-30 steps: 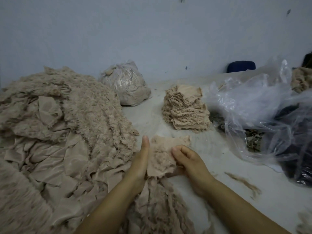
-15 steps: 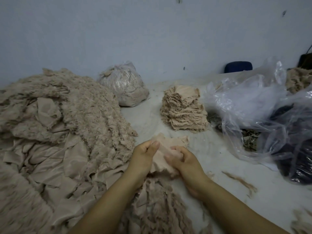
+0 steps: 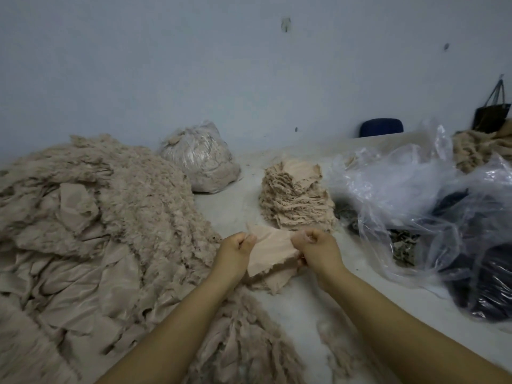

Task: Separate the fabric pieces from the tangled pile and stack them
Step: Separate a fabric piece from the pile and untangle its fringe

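A big tangled pile of beige fabric [image 3: 91, 228] fills the left side of the table and runs down to the bottom edge. A neat stack of beige fabric pieces [image 3: 296, 198] stands just beyond my hands. Between my hands is a thin peach fabric piece [image 3: 273, 250], spread out above the table. My left hand [image 3: 235, 252] pinches its left edge with curled fingers. My right hand [image 3: 318, 250] grips its right edge in a fist. Its lower part hangs down to the table.
A tied clear bag of beige scraps [image 3: 198, 157] sits at the back by the wall. Crumpled clear plastic bags [image 3: 421, 195], one with dark cloth, crowd the right. More beige fabric [image 3: 482, 151], a blue chair back [image 3: 381, 127] and loose lint [image 3: 332, 345] are also there.
My hands have pulled apart, stretching the fabric piece flat between them. A second ago my left hand was flat against it; now both hands clutch its edges.
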`<act>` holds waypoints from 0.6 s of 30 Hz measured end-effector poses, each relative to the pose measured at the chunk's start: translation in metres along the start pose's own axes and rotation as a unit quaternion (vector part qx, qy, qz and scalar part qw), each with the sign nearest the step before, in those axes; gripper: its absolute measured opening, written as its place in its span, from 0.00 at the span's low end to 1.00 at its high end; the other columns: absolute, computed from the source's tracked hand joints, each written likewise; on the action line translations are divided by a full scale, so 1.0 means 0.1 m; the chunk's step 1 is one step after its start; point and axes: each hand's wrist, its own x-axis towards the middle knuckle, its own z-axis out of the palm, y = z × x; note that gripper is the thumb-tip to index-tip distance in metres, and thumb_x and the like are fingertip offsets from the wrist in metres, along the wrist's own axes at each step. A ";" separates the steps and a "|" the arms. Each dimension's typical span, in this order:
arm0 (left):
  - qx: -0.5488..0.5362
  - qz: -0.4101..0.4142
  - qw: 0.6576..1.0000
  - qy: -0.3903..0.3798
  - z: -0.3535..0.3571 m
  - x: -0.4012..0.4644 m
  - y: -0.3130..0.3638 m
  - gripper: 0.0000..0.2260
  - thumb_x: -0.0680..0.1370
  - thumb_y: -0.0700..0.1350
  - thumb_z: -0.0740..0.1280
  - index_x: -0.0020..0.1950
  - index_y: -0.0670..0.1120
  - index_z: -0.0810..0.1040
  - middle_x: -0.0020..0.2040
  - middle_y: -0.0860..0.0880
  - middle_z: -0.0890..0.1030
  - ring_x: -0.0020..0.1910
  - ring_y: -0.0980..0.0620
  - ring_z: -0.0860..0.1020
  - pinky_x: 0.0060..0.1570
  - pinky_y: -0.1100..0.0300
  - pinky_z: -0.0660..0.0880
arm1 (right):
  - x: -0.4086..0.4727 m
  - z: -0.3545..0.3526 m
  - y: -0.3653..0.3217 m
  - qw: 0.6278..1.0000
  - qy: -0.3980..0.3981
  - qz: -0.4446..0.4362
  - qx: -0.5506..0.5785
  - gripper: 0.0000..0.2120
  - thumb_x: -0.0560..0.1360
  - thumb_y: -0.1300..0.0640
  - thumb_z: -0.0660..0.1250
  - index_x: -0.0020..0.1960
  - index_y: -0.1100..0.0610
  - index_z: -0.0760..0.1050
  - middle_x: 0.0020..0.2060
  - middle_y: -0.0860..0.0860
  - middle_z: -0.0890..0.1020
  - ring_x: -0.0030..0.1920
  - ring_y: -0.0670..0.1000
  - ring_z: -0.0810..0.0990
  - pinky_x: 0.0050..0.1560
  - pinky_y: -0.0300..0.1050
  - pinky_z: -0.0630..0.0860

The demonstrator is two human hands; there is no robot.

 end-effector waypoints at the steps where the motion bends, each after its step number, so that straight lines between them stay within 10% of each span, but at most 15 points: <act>1: 0.010 -0.017 1.000 -0.009 0.02 0.04 -0.03 0.17 0.81 0.45 0.60 0.33 0.47 0.62 0.27 0.49 0.61 0.28 0.52 0.61 0.33 0.58 0.57 | 0.06 -0.02 0.02 0.997 0.023 -0.018 -0.067 0.02 0.77 0.62 0.65 0.49 0.60 0.76 0.33 0.54 0.79 0.30 0.50 0.76 0.31 0.41 0.72; 6: -0.041 -0.181 0.980 -0.077 -0.16 0.04 -0.07 0.20 0.79 0.59 0.59 0.62 0.46 0.67 0.41 0.44 0.76 0.26 0.52 0.70 0.23 0.63 0.67 | 0.00 -0.10 0.26 0.968 0.099 -0.117 -0.200 0.12 0.77 0.58 0.63 0.60 0.53 0.70 0.51 0.51 0.75 0.48 0.51 0.75 0.46 0.44 0.69; 13: 0.008 -0.100 0.979 -0.177 -0.34 -0.20 0.06 0.08 0.77 0.43 0.67 0.56 0.44 0.75 0.42 0.40 0.81 0.30 0.51 0.78 0.32 0.60 0.76 | 0.08 -0.08 0.39 0.969 0.061 -0.008 -0.238 0.24 0.75 0.50 0.68 0.67 0.57 0.66 0.62 0.56 0.71 0.58 0.57 0.74 0.50 0.43 0.68; 18: -0.019 -0.213 0.973 -0.084 0.03 -0.01 0.03 0.09 0.79 0.42 0.65 0.51 0.37 0.72 0.37 0.43 0.74 0.31 0.48 0.73 0.43 0.50 0.79 | 0.18 -0.11 0.37 0.984 0.073 0.024 -0.160 0.04 0.75 0.57 0.68 0.48 0.56 0.76 0.43 0.52 0.80 0.42 0.52 0.77 0.41 0.44 0.73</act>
